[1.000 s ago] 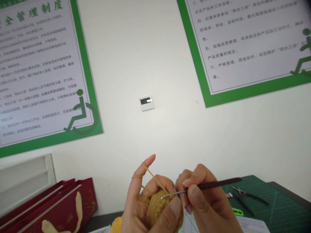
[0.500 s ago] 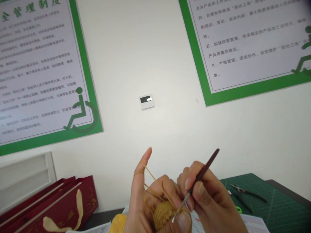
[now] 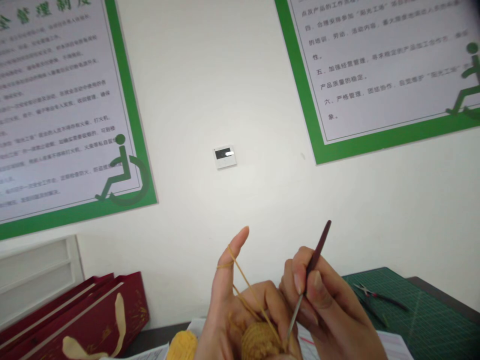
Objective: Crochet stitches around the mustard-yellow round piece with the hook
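Note:
My left hand (image 3: 225, 310) holds a round piece of mustard-yellow crochet work (image 3: 260, 340) low in the view, with its index finger raised. Mustard yarn (image 3: 245, 280) is looped around that finger and runs down taut to the piece. Between the thumb and fingers of my right hand (image 3: 318, 295) is a crochet hook (image 3: 318, 248) with a dark red handle, its metal shaft pointing down. The hook's tip meets the edge of the crochet work, and its very end is hidden there. A ball of brighter yellow yarn (image 3: 182, 345) lies just left of my left hand.
Dark red gift bags (image 3: 108, 320) stand at the left on the dark table. On the right, a green cutting mat (image 3: 423, 310) carries pliers (image 3: 380, 296). Papers (image 3: 393, 342) lie beneath my hands. Behind are a white wall, two green-framed posters and a small wall panel (image 3: 224, 157).
Both hands have shifted slightly right. The hook has turned more upright, and its tip has dropped lower against the crochet work. My raised left index finger leans more to the right.

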A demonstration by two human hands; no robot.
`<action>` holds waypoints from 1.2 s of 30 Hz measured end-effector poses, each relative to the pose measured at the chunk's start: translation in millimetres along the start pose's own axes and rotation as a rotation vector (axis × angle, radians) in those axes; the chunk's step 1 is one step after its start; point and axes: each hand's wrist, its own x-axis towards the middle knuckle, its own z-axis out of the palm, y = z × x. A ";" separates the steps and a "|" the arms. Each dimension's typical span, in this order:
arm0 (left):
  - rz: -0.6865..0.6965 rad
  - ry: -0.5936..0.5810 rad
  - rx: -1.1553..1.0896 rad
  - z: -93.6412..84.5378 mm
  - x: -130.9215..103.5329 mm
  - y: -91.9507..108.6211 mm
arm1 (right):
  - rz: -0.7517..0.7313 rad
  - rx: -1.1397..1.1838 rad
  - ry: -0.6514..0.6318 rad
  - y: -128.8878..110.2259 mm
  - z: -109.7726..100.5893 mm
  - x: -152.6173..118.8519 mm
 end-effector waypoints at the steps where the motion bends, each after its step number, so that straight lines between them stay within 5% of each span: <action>1: -0.004 -0.023 -0.015 -1.9 0.6 0.2 | 0.016 0.003 0.020 -1.6 0.9 0.5; 8: -0.132 -0.082 -0.069 -10.0 2.1 6.5 | 0.177 0.055 0.059 -11.1 4.0 2.5; 25: -0.066 0.198 -0.050 -5.4 2.7 6.4 | 0.249 0.135 -0.020 -5.3 0.9 10.1; 30: 0.036 0.215 0.007 -2.2 4.8 3.6 | 0.115 -0.032 -0.068 -5.2 -2.8 12.0; 36: 0.072 0.387 0.086 6.4 6.1 2.7 | -0.210 -0.113 -0.097 6.7 1.6 11.9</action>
